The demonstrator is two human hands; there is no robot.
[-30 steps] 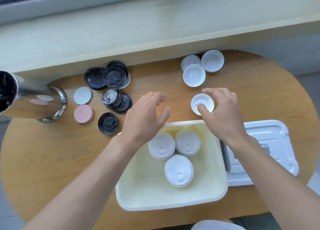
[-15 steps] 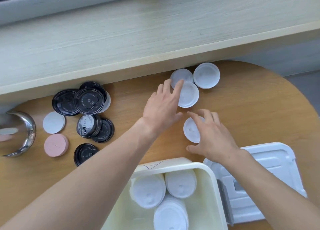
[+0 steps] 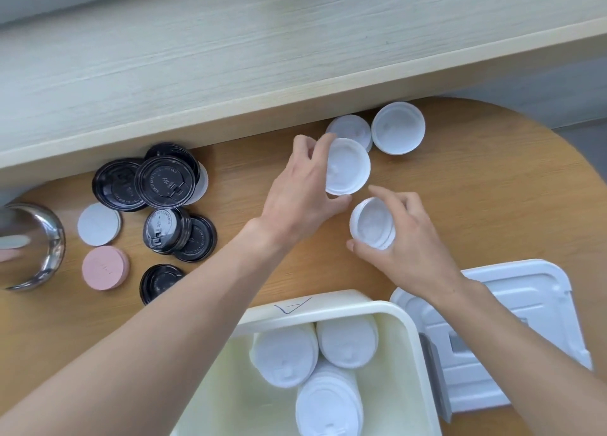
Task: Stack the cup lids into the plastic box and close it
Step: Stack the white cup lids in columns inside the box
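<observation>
The left hand (image 3: 295, 189) holds one white lid (image 3: 348, 166), fingers curled around its edge. The right hand (image 3: 400, 238) grips another white lid (image 3: 372, 227). Both lids are above the counter (image 3: 492, 189). The plastic box (image 3: 407, 324) sits nearer the person, closest to the right hand.

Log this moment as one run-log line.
left hand: gripping white lid | right hand: holding white lid | plastic box: open, three white stacks inside | box cover: on table
</observation>
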